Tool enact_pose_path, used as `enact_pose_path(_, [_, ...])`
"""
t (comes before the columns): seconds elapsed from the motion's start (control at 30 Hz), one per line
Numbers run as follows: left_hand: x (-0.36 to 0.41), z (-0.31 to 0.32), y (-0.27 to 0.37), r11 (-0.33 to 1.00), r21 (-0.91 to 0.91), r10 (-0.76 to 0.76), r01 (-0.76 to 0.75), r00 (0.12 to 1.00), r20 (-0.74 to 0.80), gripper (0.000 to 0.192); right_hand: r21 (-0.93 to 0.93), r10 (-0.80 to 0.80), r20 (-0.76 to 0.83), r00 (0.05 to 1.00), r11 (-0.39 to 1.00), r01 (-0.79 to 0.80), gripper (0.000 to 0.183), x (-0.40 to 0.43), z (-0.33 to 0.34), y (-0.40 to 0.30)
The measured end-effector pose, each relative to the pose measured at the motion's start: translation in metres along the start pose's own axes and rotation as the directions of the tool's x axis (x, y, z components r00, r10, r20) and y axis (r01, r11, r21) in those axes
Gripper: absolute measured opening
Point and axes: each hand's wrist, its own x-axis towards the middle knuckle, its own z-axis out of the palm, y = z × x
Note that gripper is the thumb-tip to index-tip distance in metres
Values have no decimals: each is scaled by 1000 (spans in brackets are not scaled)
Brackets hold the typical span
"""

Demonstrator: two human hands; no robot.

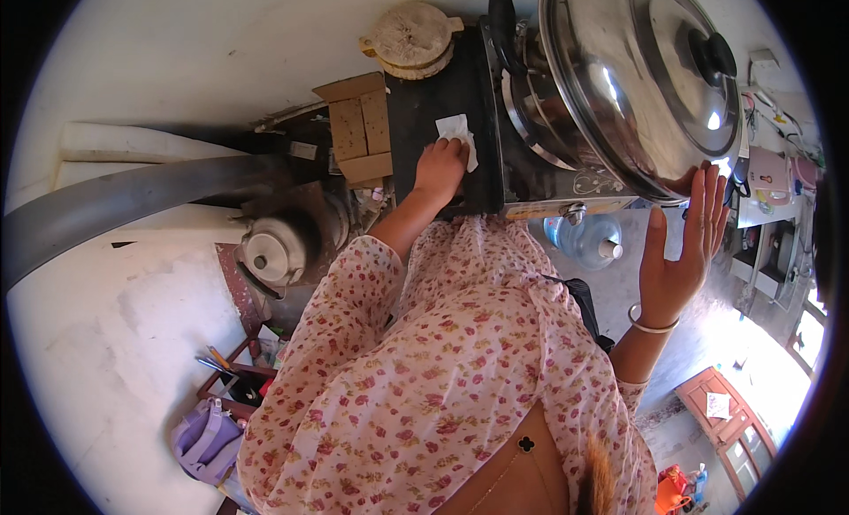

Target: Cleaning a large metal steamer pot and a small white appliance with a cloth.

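Note:
My left hand [441, 168] presses a crumpled white tissue [454, 125] onto a black flat surface [424, 107] beside the gas stove. Its fingers are curled over the tissue and hide part of it. My right hand [680, 249], with a bangle at the wrist, is raised with the palm flat and the thumb apart. It holds nothing, and its fingertips overlap the lower rim of a large steel lid [610, 83]. Whether they touch the lid I cannot tell. The tilted lid has a black knob [713, 57] and hides much of the gas stove [540, 193].
A round woven-looking lidded object [411, 37] sits at the back of the black surface. To its left are a cardboard box [361, 127], a metal kettle [268, 249] and a thick grey pipe [146, 196]. A clear water jug [590, 239] stands below the stove.

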Motion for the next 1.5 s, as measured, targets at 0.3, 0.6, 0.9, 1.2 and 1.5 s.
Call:
enact_pose_path(0.3, [41, -1, -69, 988, -19, -151, 151, 963, -224, 32, 36, -45, -32, 998, 998, 46, 59, 6, 1, -20])
enact_pose_path(0.6, [18, 22, -72, 966, -27, -254, 255, 938, -234, 50, 81, -36, -19, 999, 996, 37, 60, 6, 6, -40])
enact_pose_path(0.9, [40, 12, -104, 961, -82, -276, 265, 939, -207, 52, 81, -39, 3, 999, 996, 39, 63, 7, 4, -47])
enact_pose_path(1.2, [43, 8, -104, 944, -182, -303, 275, 942, -145, 56, 126, -51, 4, 999, 991, 50, 64, 7, 6, -50])
enact_pose_path(1.5, [82, 25, -85, 997, -38, -81, 74, 975, -209, 43, 62, -78, 27, 997, 995, 77, 66, 8, 3, -54])
